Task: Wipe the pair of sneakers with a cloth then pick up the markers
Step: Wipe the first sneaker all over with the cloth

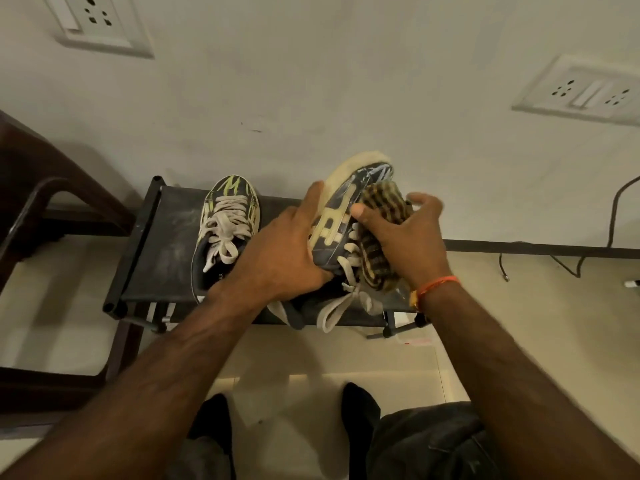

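Observation:
One dark sneaker (pixel 227 230) with yellow-green streaks and pale laces sits on the black rack top (pixel 162 251). The other sneaker (pixel 341 209) is lifted and tilted, its cream sole turned toward the wall. My left hand (pixel 287 251) grips it from the left side, fingers curled round the sole. My right hand (pixel 405 237) holds a checked brown and yellow cloth (pixel 379 230) pressed against the sneaker's laced upper, with the thumb on the cloth. No markers are in view.
A dark brown plastic chair (pixel 41 209) stands to the left of the rack. The wall behind carries two socket plates (pixel 581 91). A black cable (pixel 613 216) hangs at the right. My feet (pixel 214 420) stand on the tiled floor below.

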